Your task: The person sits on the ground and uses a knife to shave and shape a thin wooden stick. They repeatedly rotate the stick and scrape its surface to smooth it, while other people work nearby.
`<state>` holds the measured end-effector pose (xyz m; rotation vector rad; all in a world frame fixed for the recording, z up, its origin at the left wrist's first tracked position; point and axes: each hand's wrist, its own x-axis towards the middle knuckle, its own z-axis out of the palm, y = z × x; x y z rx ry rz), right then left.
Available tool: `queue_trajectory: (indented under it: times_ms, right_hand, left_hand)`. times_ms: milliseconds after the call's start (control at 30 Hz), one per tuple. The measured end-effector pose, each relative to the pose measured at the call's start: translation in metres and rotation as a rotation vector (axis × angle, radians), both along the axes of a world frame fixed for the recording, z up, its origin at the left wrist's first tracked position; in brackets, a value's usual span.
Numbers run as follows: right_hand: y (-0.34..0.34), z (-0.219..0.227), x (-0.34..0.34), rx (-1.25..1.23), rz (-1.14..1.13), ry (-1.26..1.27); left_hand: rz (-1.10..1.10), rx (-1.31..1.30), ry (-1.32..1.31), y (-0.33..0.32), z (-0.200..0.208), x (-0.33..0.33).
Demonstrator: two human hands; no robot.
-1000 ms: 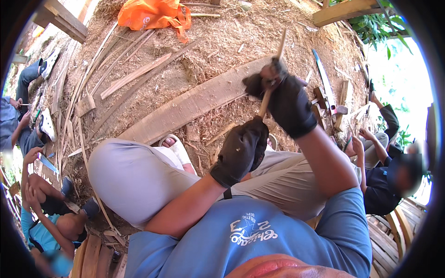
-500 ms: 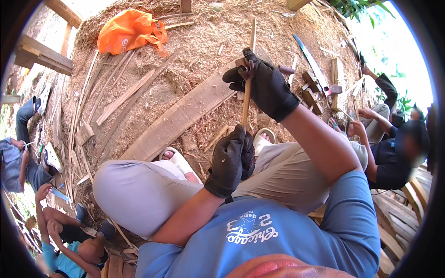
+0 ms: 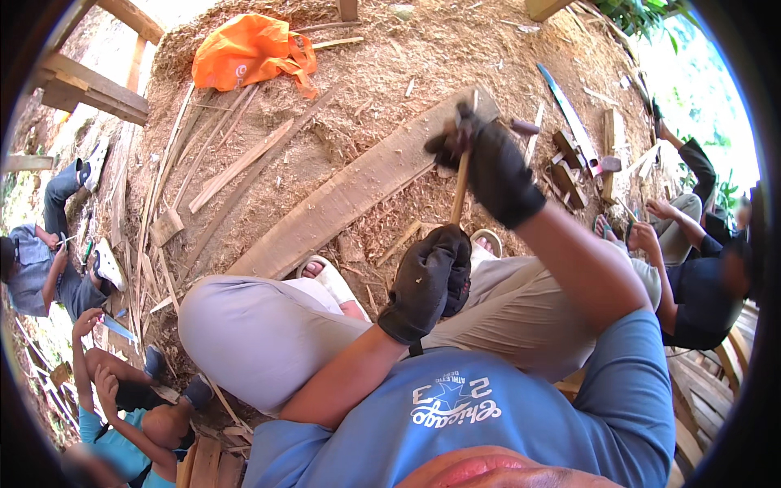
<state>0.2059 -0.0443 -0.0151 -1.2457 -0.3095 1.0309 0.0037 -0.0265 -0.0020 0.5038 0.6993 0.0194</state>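
Observation:
Both my hands wear black gloves. My left hand [image 3: 427,276] is closed round the near end of a thin wooden stick [image 3: 460,193], in front of my blue shirt and between my knees. Farther along, my right hand [image 3: 498,167] is smeared by motion, with its fingers bent round the stick. A small dark brown piece [image 3: 465,130] sits at those fingers against the stick; its kind is hard to make out. Beyond my hands, a long wooden plank [image 3: 350,191] lies slanting on the ground, strewn with shavings.
An orange plastic bag [image 3: 252,53] lies at the far left. To the right are a handsaw [image 3: 567,106], wooden blocks [image 3: 568,180] and a hammer-like tool [image 3: 606,165]. Wood strips [image 3: 240,167] lie left. People sit at the right [image 3: 700,276], left [image 3: 49,268] and lower left [image 3: 130,423].
My right hand has come slightly nearer along the stick and is now blurred. Less of the stick's far end shows beyond it. My left hand keeps its grip; the whole view has shifted a little.

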Motion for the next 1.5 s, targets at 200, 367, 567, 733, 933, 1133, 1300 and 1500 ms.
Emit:
queue_trajectory:
  times_ms: [200,367,567,733,933,1133,1300,1500]
  right_hand:
    - [0.003,0.003,0.008,-0.04,0.129,-0.255]
    - [-0.01,0.008,-0.067,-0.305,0.111,-0.043]
    - [-0.001,0.002,-0.023,-0.084,0.106,-0.156]
    - [-0.005,0.017,-0.01,-0.053,0.166,-0.292]
    - [-0.015,0.006,-0.024,-0.185,0.255,-0.666]
    - [-0.02,0.012,-0.069,-0.258,0.108,-0.311]
    - [0.005,0.053,-0.03,-0.063,0.218,-0.425]
    - [0.003,0.027,-0.017,-0.106,0.053,-0.187]
  left_hand:
    - [0.007,0.029,-0.062,0.005,0.002,-0.002]
    - [0.081,0.069,-0.098,0.005,-0.002,0.003]
    - [0.071,0.007,-0.054,0.008,-0.001,0.006]
    - [0.014,-0.063,-0.054,0.001,0.008,-0.004]
    - [0.099,-0.048,-0.091,0.011,0.016,-0.004]
    - [0.224,0.116,0.045,-0.013,0.006,0.011]
    - [0.091,-0.232,-0.302,0.018,0.02,-0.005]
    - [0.056,-0.098,-0.118,0.006,0.014,-0.005]
